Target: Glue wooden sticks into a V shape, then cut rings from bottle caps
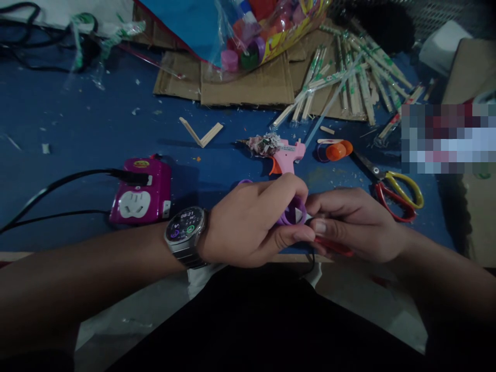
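Note:
My left hand [251,219], a watch on its wrist, is closed around a hollow purple plastic cup-like piece [289,214] whose round opening faces right. Inside that opening shows a pale triangular tip. Pressed close on the right, my right hand [354,225] grips a red-handled tool [335,246]; my fingers cover most of it, so its kind is unclear. Just beyond my hands lies a pink hot glue gun [287,155] with a clear glue stick [329,106] in its back. Scissors [391,186] with red and yellow handles rest beyond my right hand.
A magenta power strip [143,191] with black cables sits at left. Two joined wooden sticks [201,135] form a V. An orange plastic piece [339,150] lies near the scissors. Wrapped chopsticks [354,82], cardboard [248,88] and a bag of colourful bottles [267,36] fill the back.

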Motion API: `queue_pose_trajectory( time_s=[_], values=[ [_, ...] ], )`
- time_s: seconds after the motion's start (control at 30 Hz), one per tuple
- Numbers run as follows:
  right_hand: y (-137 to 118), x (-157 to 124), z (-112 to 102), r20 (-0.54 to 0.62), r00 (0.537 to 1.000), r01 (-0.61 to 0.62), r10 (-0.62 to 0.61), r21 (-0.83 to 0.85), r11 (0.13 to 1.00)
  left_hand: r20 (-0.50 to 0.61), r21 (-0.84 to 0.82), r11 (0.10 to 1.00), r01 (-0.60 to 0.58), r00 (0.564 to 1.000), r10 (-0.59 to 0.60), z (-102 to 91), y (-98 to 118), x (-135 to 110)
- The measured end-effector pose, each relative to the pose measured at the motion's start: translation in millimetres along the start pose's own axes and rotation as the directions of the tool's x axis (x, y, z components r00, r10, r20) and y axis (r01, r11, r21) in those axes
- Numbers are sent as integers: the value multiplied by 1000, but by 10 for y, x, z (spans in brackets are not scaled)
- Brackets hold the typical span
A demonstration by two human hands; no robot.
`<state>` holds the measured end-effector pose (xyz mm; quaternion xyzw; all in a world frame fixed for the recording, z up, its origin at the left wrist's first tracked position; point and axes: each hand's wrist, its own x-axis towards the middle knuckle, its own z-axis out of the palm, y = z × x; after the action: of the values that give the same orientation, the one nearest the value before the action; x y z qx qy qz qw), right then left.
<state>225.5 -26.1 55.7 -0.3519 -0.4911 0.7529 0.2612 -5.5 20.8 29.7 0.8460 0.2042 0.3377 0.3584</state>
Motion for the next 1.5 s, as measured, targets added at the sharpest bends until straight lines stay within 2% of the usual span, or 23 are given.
queue_pose_trajectory(
  time_s=[0.2, 0.3, 0.6, 0.9, 1.07, 1.17, 1.33, 1.5],
  values=[
    [-3, 14, -25, 63, 996, 67, -63, -53, 996, 18, -23, 999, -42, 999, 43, 0, -9, -14],
    [-15, 22, -30, 54, 995, 90, -84, -127, 988, 10, -65, 996, -56, 998, 57, 14, -18, -2],
    [-8, 17, 10, 37, 990, 140, -135, -199, 970, 41, -9, 996, -87, 995, 87, 27, 0, 16],
    [-22, 15, -9, 58, 994, 96, -89, -141, 985, 55, -14, 995, -101, 993, 102, 17, 8, 14],
    [-30, 9, -19, 96, 994, 64, -54, -109, 992, 57, -72, 993, -97, 993, 102, 18, -7, 10],
    [-27, -1, -34, 92, 995, 52, -38, -153, 987, 46, -98, 993, -70, 996, 74, 24, -22, 5],
    [-19, -3, -41, 46, 998, 39, -32, -178, 983, 11, -147, 987, 63, 998, -62, 32, -20, 2],
    [-22, 1, -18, 48, 997, 72, -66, -143, 987, -3, -171, 984, 43, 999, -44, 38, -18, 5]
  ],
)
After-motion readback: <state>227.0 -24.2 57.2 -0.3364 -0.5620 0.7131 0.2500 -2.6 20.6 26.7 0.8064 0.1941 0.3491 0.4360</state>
